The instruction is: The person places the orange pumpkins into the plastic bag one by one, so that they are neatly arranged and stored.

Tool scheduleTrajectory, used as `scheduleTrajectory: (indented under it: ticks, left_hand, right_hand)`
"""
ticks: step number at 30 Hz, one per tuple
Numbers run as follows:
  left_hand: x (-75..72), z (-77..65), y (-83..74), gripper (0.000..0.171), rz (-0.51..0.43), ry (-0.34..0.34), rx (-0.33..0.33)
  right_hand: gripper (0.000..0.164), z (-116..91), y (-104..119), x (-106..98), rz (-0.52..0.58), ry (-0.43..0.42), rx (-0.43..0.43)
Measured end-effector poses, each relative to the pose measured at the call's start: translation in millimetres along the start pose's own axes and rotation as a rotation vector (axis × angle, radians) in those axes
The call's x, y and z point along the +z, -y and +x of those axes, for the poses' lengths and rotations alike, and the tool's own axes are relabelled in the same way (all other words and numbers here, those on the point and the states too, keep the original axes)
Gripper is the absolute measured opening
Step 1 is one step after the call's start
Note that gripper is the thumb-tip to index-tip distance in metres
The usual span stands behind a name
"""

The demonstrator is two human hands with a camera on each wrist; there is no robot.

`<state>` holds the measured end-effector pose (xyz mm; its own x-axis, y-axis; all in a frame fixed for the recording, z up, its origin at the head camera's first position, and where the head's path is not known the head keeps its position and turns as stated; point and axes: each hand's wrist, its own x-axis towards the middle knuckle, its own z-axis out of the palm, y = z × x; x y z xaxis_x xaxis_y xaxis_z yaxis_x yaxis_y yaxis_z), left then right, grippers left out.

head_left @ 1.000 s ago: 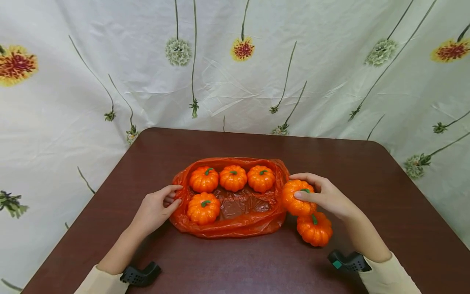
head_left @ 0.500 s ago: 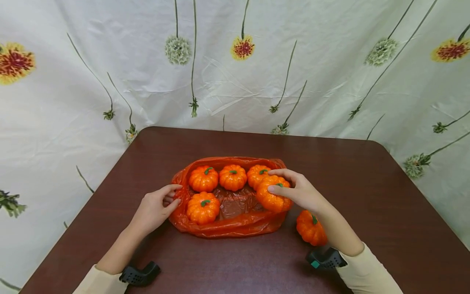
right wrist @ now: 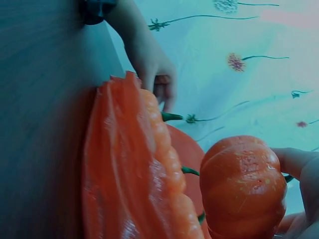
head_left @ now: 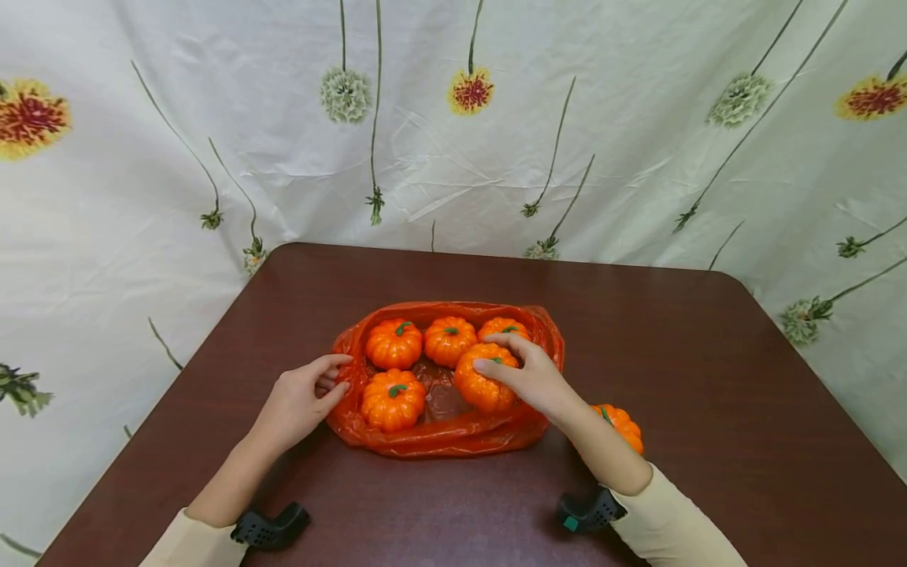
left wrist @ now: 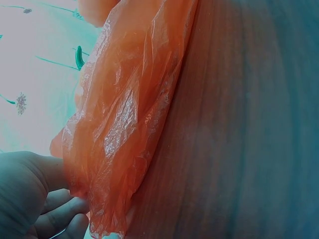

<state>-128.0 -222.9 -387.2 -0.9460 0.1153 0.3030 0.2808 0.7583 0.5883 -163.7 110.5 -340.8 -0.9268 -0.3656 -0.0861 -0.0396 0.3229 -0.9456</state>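
An orange plastic bag (head_left: 446,441), its mouth rolled wide, lies on the table. Along its far side sit three small toy pumpkins, (head_left: 394,346) with green stems, the rightmost partly covered by my right hand. Another pumpkin (head_left: 393,403) occupies the front left of the bag. My right hand (head_left: 534,378) grips a pumpkin (head_left: 483,384) between thumb and fingers, over the bag's right half. The right wrist view has this pumpkin (right wrist: 244,189) raised above the bag's rim. At the bag's left end, my left hand (head_left: 301,402) pinches the plastic edge (left wrist: 79,174).
One more pumpkin (head_left: 625,429) rests on the dark brown table (head_left: 439,512) right of the bag, partly hidden behind my right forearm. A pale flower-printed cloth (head_left: 283,142) hangs past the table's far edge. Each wrist wears a black device (head_left: 272,528).
My right hand has carried its pumpkin leftward, from beside the bag's right edge to over its inside. My left hand has stayed at the left edge.
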Motion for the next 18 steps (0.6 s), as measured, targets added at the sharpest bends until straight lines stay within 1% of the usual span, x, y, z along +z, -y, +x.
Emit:
scheduleTrajectory:
  ticks: [4, 8, 14, 18]
  left_hand:
    - [0.3, 0.9, 0.2, 0.034, 0.005, -0.005, 0.002]
    - [0.5, 0.9, 0.0, 0.034, 0.005, -0.009, 0.011]
    - [1.5, 0.3, -0.5, 0.034, -0.002, -0.015, 0.022]
    - [1.4, 0.2, 0.3, 0.034, 0.001, -0.017, 0.02]
  right_hand:
    - [0.058, 5.1, -2.4, 14.0, 0.002, -0.036, -0.007]
    - [0.058, 9.8, -4.6, 26.2, -0.022, -0.081, 0.001]
    - [0.057, 13.1, -9.4, 36.8, -0.066, -0.093, 0.02]
    - [0.055, 14.8, -13.7, 40.3, -0.069, -0.094, 0.02]
